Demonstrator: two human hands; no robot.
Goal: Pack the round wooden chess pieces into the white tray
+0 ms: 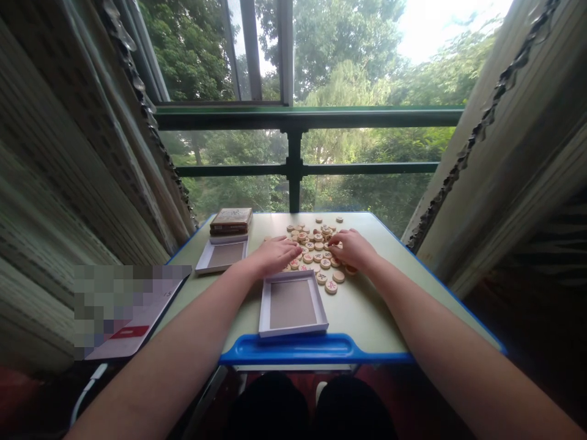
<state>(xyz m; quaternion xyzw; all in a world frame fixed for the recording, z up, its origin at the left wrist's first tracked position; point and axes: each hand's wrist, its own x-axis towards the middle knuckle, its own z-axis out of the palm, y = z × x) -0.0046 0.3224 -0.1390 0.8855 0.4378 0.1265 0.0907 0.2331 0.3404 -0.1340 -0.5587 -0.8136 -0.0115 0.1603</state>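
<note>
Many round wooden Chinese chess pieces (pixel 325 263), with red or dark characters, lie in a loose pile on the pale table. Flat over the pile's left side is my left hand (pixel 276 253), its fingers stretched out and resting on or just above the pieces. At the right side, my right hand (pixel 352 247) has bent fingers and thumb drawn together at a piece among the others; the fingers partly hide it. Below the pile, near me, lies a shallow white box tray (pixel 265 305) with a grey-brown bottom.
A second shallow white tray (pixel 198 267) lies at the left, in front of a flat wooden box (pixel 233 217). Past the table's blue left edge sits a partly blurred laptop-like device (pixel 137 339) with a white cable (pixel 97 373). A blue pen groove (pixel 293 348) lines the front. Curtains flank the window.
</note>
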